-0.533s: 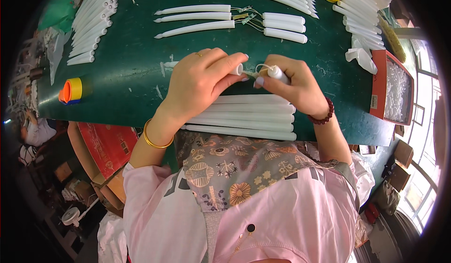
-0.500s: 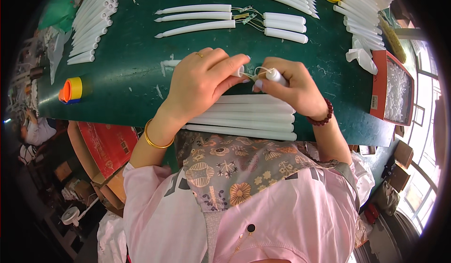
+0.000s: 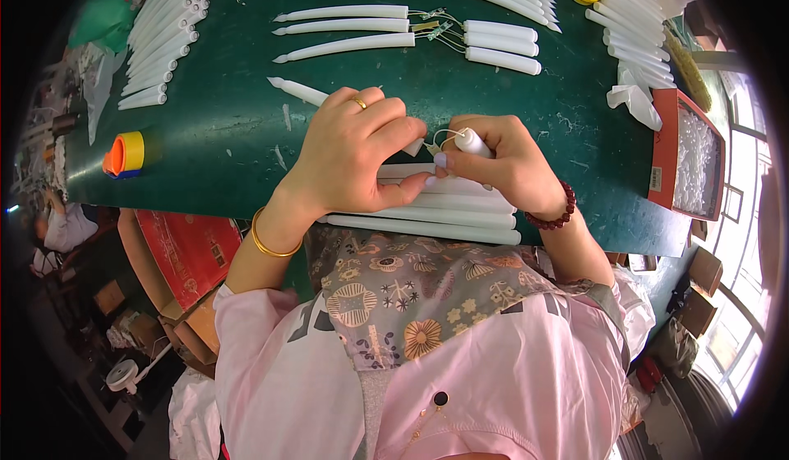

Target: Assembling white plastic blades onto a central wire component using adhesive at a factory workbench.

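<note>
My left hand (image 3: 349, 152) curls its fingers over a white taper candle tube (image 3: 300, 90), its pointed tip sticking out far left. The tube's other end shows by my fingertips; my left thumb is held apart from the fingers. My right hand (image 3: 509, 156) grips a short white candle base (image 3: 472, 142) between thumb and fingers. A thin pale wire (image 3: 440, 133) loops from the base toward the tube, with a small piece at the join, partly hidden. Just under both hands, several white candle tubes (image 3: 427, 223) lie side by side along the table's near edge.
Three wired candles with separate bases (image 3: 501, 34) lie beyond my hands. More tubes are piled at the far left (image 3: 168, 41) and far right. A yellow and orange tape roll (image 3: 125, 156) sits left; a red box (image 3: 686, 156) of small clear pieces sits right.
The tube in my left hand has tilted, its pointed tip now showing farther out and its wired end nearer me. My left thumb has moved down, away from the fingers.
</note>
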Demonstrator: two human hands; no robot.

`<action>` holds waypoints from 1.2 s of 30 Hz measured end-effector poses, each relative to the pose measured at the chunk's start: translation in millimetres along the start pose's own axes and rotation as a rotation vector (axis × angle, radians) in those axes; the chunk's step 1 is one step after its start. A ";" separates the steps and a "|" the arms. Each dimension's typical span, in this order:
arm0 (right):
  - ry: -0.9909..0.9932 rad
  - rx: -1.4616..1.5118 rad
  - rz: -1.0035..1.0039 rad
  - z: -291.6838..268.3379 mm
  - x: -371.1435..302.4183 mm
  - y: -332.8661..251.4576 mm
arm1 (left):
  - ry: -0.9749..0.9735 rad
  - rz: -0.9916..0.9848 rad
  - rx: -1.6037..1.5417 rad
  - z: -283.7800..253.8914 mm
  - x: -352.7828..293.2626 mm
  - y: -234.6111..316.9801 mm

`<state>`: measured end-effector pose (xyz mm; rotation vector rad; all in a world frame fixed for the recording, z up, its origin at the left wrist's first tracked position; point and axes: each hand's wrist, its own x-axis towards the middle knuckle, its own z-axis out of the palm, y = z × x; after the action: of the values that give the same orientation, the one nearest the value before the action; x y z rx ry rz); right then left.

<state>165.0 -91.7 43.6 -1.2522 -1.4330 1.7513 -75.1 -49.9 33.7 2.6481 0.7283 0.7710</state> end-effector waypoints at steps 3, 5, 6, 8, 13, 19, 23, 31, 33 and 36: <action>-0.016 0.021 0.016 2.3 0.5 -2.4 | 0.043 0.011 -0.016 5.0 1.1 4.2; -0.030 0.043 0.044 1.4 0.8 -4.6 | 0.075 -0.012 -0.015 6.8 1.6 6.0; -0.035 0.046 0.047 0.5 0.6 -4.8 | 0.106 -0.035 -0.013 7.2 1.6 6.5; -0.042 0.051 0.048 -0.1 1.5 -3.9 | 0.110 -0.037 -0.015 6.4 0.4 5.2; -0.056 0.107 0.067 -0.4 1.8 -0.8 | 0.111 -0.022 0.027 7.6 2.5 6.1; -0.073 0.178 0.111 5.4 4.4 3.6 | 0.088 0.008 0.046 4.2 8.0 12.7; -0.085 0.220 0.138 11.0 3.8 1.4 | 0.083 -0.013 0.070 4.7 7.8 13.9; -0.026 0.157 0.020 3.5 -2.1 5.8 | 0.194 -0.115 0.060 5.1 -1.9 9.3; -0.066 0.150 0.020 2.7 -6.5 8.7 | 0.236 -0.136 0.060 2.1 -1.8 12.3; 0.023 0.062 -0.012 14.4 -12.8 4.9 | 0.295 -0.126 0.032 8.1 -1.2 7.6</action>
<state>158.0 -110.3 43.0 -1.2250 -1.3597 1.7551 -68.4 -57.9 29.7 2.5140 0.9778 1.1358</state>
